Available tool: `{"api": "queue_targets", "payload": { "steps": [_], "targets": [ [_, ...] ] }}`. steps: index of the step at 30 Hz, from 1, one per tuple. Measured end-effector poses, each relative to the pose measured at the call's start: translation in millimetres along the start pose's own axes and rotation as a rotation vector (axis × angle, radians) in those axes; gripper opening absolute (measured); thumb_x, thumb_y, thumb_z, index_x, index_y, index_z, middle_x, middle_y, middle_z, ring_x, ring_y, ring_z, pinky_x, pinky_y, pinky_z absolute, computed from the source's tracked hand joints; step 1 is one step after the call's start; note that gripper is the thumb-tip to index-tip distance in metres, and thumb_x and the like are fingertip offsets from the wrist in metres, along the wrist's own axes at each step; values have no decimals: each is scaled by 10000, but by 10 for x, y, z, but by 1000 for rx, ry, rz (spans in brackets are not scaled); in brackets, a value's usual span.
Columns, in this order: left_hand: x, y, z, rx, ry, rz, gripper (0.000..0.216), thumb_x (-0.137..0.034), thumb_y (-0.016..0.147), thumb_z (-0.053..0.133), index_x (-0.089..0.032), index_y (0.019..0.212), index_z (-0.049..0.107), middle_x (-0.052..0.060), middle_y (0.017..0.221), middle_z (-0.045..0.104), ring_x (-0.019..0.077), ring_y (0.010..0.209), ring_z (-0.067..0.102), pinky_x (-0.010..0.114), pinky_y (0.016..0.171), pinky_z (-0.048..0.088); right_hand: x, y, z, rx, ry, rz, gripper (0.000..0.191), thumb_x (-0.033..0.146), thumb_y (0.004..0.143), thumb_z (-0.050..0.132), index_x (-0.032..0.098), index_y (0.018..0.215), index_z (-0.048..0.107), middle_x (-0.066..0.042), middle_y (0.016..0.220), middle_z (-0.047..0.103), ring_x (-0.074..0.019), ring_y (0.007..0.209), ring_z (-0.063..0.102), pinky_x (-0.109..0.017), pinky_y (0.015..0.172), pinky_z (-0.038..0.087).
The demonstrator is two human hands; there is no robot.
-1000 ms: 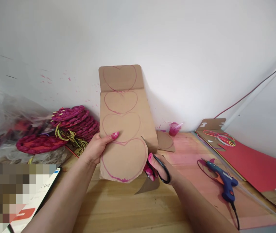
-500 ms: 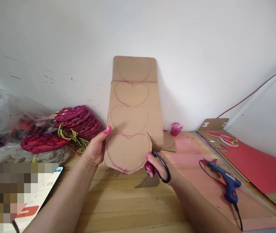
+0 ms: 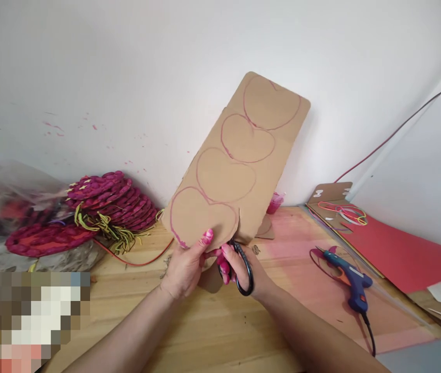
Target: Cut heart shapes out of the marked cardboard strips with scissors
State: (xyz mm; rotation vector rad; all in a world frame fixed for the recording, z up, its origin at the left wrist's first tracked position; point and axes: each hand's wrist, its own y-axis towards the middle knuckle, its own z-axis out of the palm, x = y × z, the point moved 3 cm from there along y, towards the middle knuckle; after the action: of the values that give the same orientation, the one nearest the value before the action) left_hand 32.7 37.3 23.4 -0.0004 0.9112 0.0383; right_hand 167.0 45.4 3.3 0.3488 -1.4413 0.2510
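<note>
A long brown cardboard sheet (image 3: 239, 160) with several hearts drawn in pink stands tilted to the right above the wooden table (image 3: 205, 326). My left hand (image 3: 187, 267) grips its bottom edge, thumb pressed on the lowest heart. Right beside it, my right hand (image 3: 239, 267) is closed in the black handles of a pair of scissors (image 3: 244, 267). The blades reach up behind the cardboard at a cut beside the lowest heart and are mostly hidden.
A stack of woven magenta mats (image 3: 107, 199) with yellow cord lies at the left by the wall. A blue glue gun (image 3: 347, 280) rests on a pink sheet at the right, near red paper (image 3: 407, 256) and a cardboard scrap (image 3: 331, 194). A blurred patch covers the lower left.
The cardboard has swung from upright to leaning right. My left hand slid from its left edge down to the bottom edge, close to the scissors hand. The view shifted slightly.
</note>
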Motion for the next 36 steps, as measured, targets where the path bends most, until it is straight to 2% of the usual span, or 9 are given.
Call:
{"api": "queue_targets", "payload": {
  "steps": [4,12,15,17,22,27,31,34,36],
  "targets": [
    [-57,-18,28,-97,-42,89,518,-301,741,868,-201,1210,672,84,1135,769,161,816,756,236,696,613,-21,-37,9,48,98,52,643,809,818,570,169,761,588,32,564,514,-96,435,499,-229,425,340],
    [-120,20,-15,-178,-56,137,492,-332,738,871,-221,1177,678,81,1196,759,193,945,761,226,712,622,-50,-34,12,139,135,36,708,875,811,484,180,729,596,5,576,514,-114,441,494,-273,452,261],
    [-103,20,-3,-136,-67,74,555,-317,724,881,-203,1223,665,99,1159,770,197,832,765,305,732,646,-58,-27,-4,143,139,35,706,861,838,462,175,748,606,-5,602,533,-119,472,512,-269,471,288],
    [-79,4,21,-114,-68,57,592,-322,730,876,-188,1259,646,116,1175,764,221,846,766,368,779,652,-40,-22,-18,140,130,32,701,845,861,446,172,757,613,-12,610,543,-121,483,527,-266,475,297],
    [-11,-57,90,-106,-59,98,596,-324,798,823,-221,1342,602,104,1318,706,278,1188,683,439,1007,573,40,11,-79,75,142,42,763,911,795,433,169,738,603,0,574,531,-118,443,521,-254,438,277],
    [111,-154,172,-134,-41,98,632,-325,759,852,-250,1339,614,89,1332,702,254,1238,656,368,1052,536,89,16,-159,13,95,18,763,900,810,419,163,724,598,2,579,544,-118,460,549,-233,424,299],
    [163,-172,151,-122,-64,76,666,-321,768,843,-274,1381,587,83,1362,683,263,1303,609,387,1082,513,130,5,-208,-16,27,-15,715,856,846,439,169,699,578,16,555,521,-101,441,519,-217,413,297],
    [56,-66,34,-50,-39,42,594,-403,775,821,-253,1322,642,92,1309,715,286,1292,616,413,1065,528,181,9,-273,-63,15,-23,698,854,835,465,180,674,542,29,553,492,-89,422,481,-222,407,304],
    [-105,38,-80,-84,-14,93,565,-450,737,834,-238,1242,695,94,1231,751,295,1272,630,392,1048,540,215,15,-319,-89,-12,-42,672,834,836,500,185,663,522,31,558,487,-86,419,468,-227,407,312]
  ]
}}
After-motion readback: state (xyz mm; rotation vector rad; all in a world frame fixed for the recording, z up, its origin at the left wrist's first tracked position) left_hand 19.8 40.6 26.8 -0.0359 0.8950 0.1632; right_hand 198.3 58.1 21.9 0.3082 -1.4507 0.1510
